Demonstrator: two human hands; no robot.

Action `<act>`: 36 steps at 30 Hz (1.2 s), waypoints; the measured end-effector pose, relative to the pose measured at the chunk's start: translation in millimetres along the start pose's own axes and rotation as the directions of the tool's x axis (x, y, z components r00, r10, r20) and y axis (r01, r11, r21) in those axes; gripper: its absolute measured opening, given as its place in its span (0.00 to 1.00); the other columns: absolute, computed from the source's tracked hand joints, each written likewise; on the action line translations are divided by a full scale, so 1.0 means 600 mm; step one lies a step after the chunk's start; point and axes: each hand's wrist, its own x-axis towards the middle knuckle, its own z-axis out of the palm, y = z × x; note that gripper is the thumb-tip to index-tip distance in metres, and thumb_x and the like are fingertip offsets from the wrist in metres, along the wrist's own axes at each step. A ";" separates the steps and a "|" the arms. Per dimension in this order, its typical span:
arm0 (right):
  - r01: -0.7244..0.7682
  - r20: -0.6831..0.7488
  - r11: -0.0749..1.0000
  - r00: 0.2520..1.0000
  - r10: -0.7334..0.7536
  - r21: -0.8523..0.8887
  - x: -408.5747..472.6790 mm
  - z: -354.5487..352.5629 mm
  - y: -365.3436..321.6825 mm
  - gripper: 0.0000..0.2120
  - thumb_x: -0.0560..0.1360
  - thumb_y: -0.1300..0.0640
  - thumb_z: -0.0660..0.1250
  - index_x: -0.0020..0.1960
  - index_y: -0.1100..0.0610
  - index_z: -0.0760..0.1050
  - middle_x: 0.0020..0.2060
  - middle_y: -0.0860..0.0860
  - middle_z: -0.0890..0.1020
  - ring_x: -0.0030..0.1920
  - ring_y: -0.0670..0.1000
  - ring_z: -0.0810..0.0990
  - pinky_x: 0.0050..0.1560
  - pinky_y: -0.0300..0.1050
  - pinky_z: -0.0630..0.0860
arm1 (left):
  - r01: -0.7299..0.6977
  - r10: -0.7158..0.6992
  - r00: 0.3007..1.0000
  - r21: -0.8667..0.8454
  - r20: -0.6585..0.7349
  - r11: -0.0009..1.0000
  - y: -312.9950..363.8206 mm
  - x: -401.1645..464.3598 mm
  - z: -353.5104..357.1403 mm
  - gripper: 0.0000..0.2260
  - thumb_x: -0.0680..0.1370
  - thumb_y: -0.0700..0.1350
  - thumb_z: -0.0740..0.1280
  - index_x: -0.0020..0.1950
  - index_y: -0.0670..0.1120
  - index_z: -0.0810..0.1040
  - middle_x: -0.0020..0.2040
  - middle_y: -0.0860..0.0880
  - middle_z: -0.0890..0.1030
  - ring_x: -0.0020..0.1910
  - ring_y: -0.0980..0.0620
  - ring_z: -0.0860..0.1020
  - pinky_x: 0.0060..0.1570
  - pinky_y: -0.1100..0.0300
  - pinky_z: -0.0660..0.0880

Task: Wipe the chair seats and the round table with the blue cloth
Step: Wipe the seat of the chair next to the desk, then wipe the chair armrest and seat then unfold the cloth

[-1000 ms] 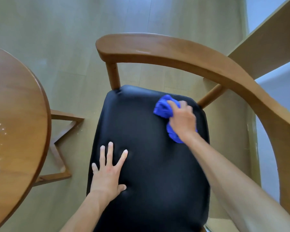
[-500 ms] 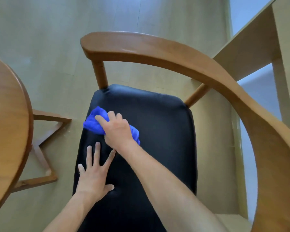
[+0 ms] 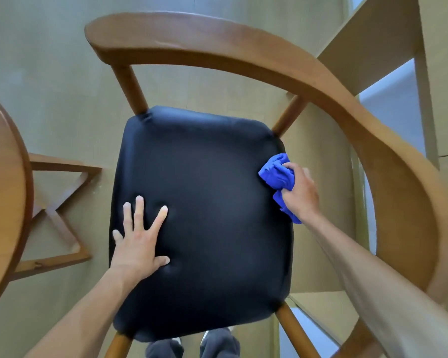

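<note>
the seat [image 3: 204, 215] is serving as the landmark here: a black padded cushion filling the middle of the view, seen from above.

the right hand [image 3: 299, 192] is sitting at the seat's right edge, a little beyond its mid-length toward the back. its fingers are curling round the cloth [image 3: 277, 174], a bunched blue wad, and gripping it tight. the cloth is pressing against the seat's right rim, with one part bulging out ahead of the knuckles and another tail trailing out below the wrist. whether the cloth is lying on the top face or on the side of the cushion is hard to tell from this angle; it seems to be straddling the edge.

the left hand [image 3: 140, 241] is lying flat on the seat's left half, nearer the front. its fingers are spreading straight and apart, palm down, holding nothing, and the cushion is dimpling slightly beside the thumb.

the backrest [image 3: 243, 55], a curved wooden rail, is arching over the far side of the seat and sweeping down past its right side. the table [image 3: 3, 189] is showing as a round wooden edge well to the left of the seat, with its crossed wooden base [image 3: 60, 210] lying between the two. two dark shoes [image 3: 192, 344] are peeking out just under the seat's front edge.
</note>
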 end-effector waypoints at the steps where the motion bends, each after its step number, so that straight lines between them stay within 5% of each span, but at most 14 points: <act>1: -0.044 0.030 0.999 0.999 0.044 0.007 -0.033 0.002 0.010 0.28 0.67 0.67 0.60 0.61 0.43 0.68 0.51 0.43 0.68 0.51 0.54 0.74 0.41 0.40 0.67 | 0.001 -0.001 1.000 -0.003 0.006 1.000 -0.001 -0.001 -0.001 0.53 0.68 0.62 0.73 0.76 0.59 0.35 0.70 0.43 0.21 0.72 0.37 0.28 0.68 0.36 0.62; 3: -0.130 0.100 0.991 0.986 0.131 -0.014 -0.110 0.005 0.027 0.27 0.67 0.67 0.60 0.61 0.43 0.66 0.52 0.43 0.68 0.51 0.53 0.74 0.35 0.40 0.67 | -0.002 0.002 1.000 -0.013 0.011 1.000 -0.003 -0.002 -0.001 0.53 0.68 0.61 0.74 0.76 0.59 0.36 0.70 0.44 0.21 0.72 0.37 0.28 0.67 0.35 0.62; 6: -0.183 0.262 0.981 0.945 0.193 -0.064 -0.230 0.021 0.032 0.26 0.67 0.68 0.58 0.59 0.45 0.64 0.55 0.46 0.70 0.50 0.53 0.74 0.43 0.46 0.72 | 0.000 0.001 1.000 -0.040 0.018 0.999 -0.006 -0.002 0.000 0.53 0.68 0.60 0.74 0.76 0.60 0.36 0.70 0.45 0.21 0.72 0.38 0.27 0.67 0.34 0.61; 13: -0.066 0.611 0.987 0.779 0.142 -0.145 -0.293 -0.002 -0.031 0.26 0.66 0.63 0.65 0.60 0.47 0.64 0.55 0.50 0.74 0.52 0.53 0.75 0.51 0.45 0.73 | -0.007 0.025 0.992 -0.146 0.122 0.989 -0.019 -0.017 -0.048 0.45 0.71 0.58 0.72 0.78 0.60 0.44 0.77 0.47 0.32 0.76 0.41 0.34 0.71 0.39 0.56; 17: -0.097 0.502 0.994 0.863 0.055 0.058 -0.321 -0.043 -0.094 0.28 0.66 0.63 0.66 0.62 0.45 0.66 0.54 0.46 0.77 0.52 0.51 0.77 0.52 0.45 0.74 | -0.033 0.064 0.991 -0.244 0.121 0.969 -0.013 -0.071 -0.090 0.34 0.76 0.57 0.65 0.78 0.53 0.53 0.79 0.46 0.48 0.77 0.45 0.44 0.73 0.45 0.58; 23: -0.049 0.331 0.973 0.943 -0.030 0.227 -0.407 -0.152 -0.139 0.28 0.67 0.65 0.67 0.64 0.45 0.68 0.53 0.43 0.78 0.51 0.46 0.76 0.44 0.29 0.67 | -0.167 0.195 0.979 -0.299 0.066 0.940 0.004 -0.190 -0.137 0.27 0.78 0.53 0.63 0.76 0.49 0.60 0.75 0.46 0.60 0.73 0.45 0.60 0.66 0.48 0.67; 27: -0.025 0.217 0.980 0.976 -0.019 0.199 -0.485 -0.225 -0.127 0.29 0.67 0.63 0.67 0.62 0.40 0.68 0.54 0.40 0.77 0.51 0.44 0.76 0.46 0.29 0.67 | -0.224 0.241 0.971 -0.304 0.016 0.926 0.014 -0.245 -0.166 0.26 0.79 0.53 0.63 0.74 0.49 0.62 0.73 0.46 0.62 0.71 0.45 0.63 0.63 0.50 0.69; 30: -0.059 0.158 0.987 0.987 0.035 0.149 -0.529 -0.243 -0.099 0.29 0.67 0.62 0.67 0.64 0.41 0.68 0.55 0.44 0.77 0.53 0.47 0.76 0.51 0.39 0.71 | -0.237 0.245 0.970 -0.304 -0.015 0.923 0.028 -0.270 -0.186 0.24 0.79 0.52 0.62 0.74 0.49 0.63 0.73 0.46 0.63 0.70 0.45 0.64 0.62 0.49 0.70; 36: -0.226 0.035 0.948 0.970 0.239 -0.222 -0.630 -0.150 -0.081 0.31 0.71 0.55 0.66 0.73 0.51 0.62 0.63 0.57 0.66 0.57 0.60 0.66 0.56 0.52 0.71 | -0.253 0.248 0.967 -0.339 -0.057 0.906 0.072 -0.326 -0.183 0.22 0.80 0.51 0.61 0.73 0.48 0.64 0.73 0.46 0.63 0.69 0.46 0.66 0.64 0.48 0.71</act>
